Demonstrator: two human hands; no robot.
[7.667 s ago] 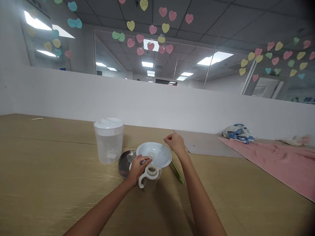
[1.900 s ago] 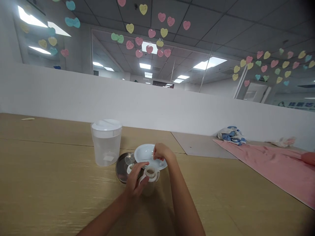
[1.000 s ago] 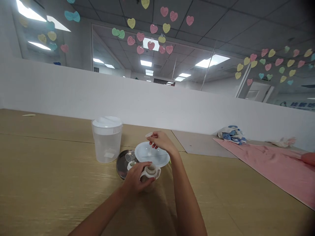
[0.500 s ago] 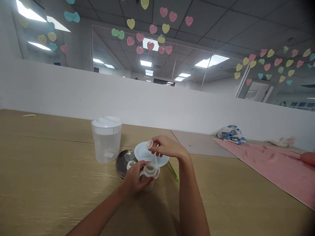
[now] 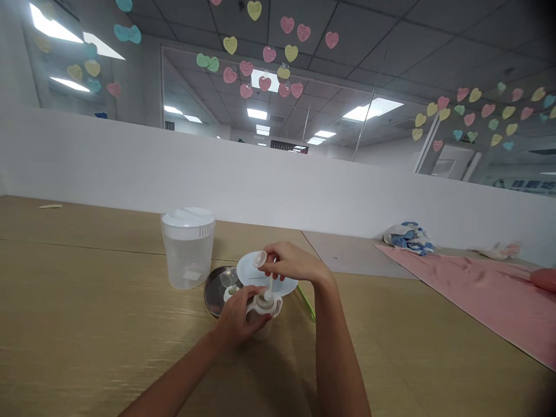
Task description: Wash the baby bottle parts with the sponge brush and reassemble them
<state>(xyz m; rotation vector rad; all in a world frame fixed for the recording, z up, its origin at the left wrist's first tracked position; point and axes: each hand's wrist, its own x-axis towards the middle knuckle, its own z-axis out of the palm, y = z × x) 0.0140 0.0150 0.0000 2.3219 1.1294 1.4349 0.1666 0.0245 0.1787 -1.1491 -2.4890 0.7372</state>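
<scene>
Left hand (image 5: pixel 236 317) half-curled round clear white-handled bottle (image 5: pixel 266 308), right hand (image 5: pixel 292 262) pinching round translucent cap (image 5: pixel 260 259), white tube (image 5: pixel 269 295) at bottle mouth, apparently inserting; needs alignment.

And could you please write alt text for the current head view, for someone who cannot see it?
A person's right hand holds a small round whitish cap near an open, white-handled bottle, which the left hand clasps. Behind are a shallow white bowl and a lidded translucent plastic bucket.
</scene>
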